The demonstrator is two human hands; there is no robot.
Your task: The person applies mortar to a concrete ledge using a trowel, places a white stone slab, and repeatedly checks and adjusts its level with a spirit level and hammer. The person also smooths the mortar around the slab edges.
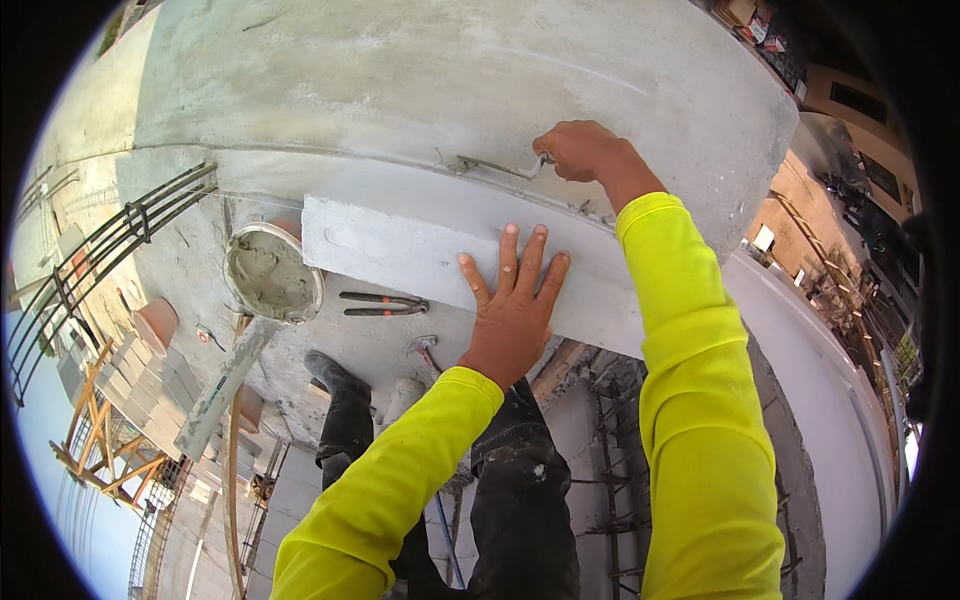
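A long pale grey block (390, 235) lies along the foot of the grey plastered surface (430, 85). My left hand (515, 300) rests on the block with its fingers spread, holding nothing. My right hand (590, 155) is closed round the handle end of a thin trowel (497, 167), beyond the block. Its narrow blade points left along the seam between block and plastered surface, with dabs of mortar by its tip. My grip hides most of the handle.
Left of the block stands a bucket (318, 285) of wet mortar. Red-marked pincers (385, 304), a hammer (424, 346) and a mortar-smeared straightedge (228, 385) lie nearer me. A rebar cage (110, 235) juts in at left. Rebar (608, 455) shows below the block, right of my legs.
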